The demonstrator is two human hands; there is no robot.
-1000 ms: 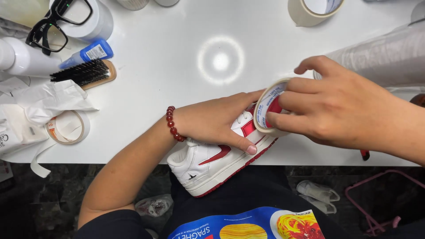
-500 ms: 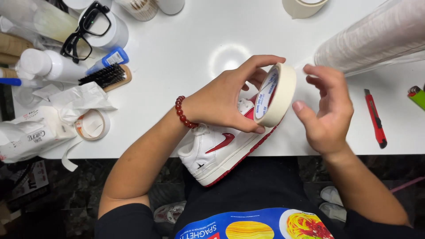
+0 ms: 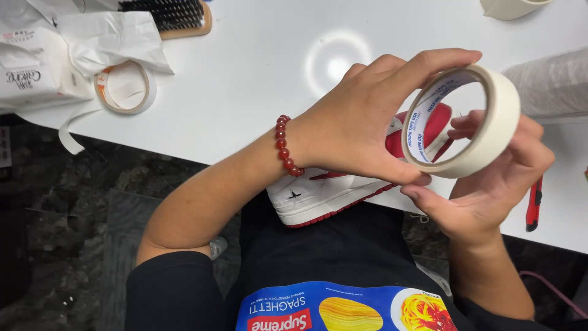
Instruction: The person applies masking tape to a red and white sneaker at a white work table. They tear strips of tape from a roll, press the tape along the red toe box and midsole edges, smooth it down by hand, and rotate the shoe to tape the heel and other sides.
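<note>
i have the roll of masking tape (image 3: 490, 132) up in the air, standing on edge just above the red and white sneaker (image 3: 318, 193), with its open core facing me. i judge it light and fairly stiff: a cardboard core under cream paper windings, dry and a little grippy on the outer face, not fragile, though a hard squeeze could push the ring oval. the safest hold looks like the one across the ring, core to outer face, or around the rim, leaving the loose end free to find.

my left hand (image 3: 361, 132) reaches over the sneaker and pinches the roll: its index finger lies curled over the top of the ring and the thumb presses the lower edge, so those fingers are closed on it. my right hand (image 3: 490, 190) sits behind and under the roll, on the side away from the sneaker's heel; its fingers are loosely curled, tips touching the back face and showing through the core, the thumb stretched beneath the rim.

the sneaker lies across the edge of the white desk (image 3: 245, 79), heel toward my lap. well to the left of the sneaker lie a second, thinner tape roll (image 3: 125, 87), crumpled white paper (image 3: 104, 37) and a brush (image 3: 168, 13); to the right of it, a red utility knife (image 3: 535, 205).
</note>
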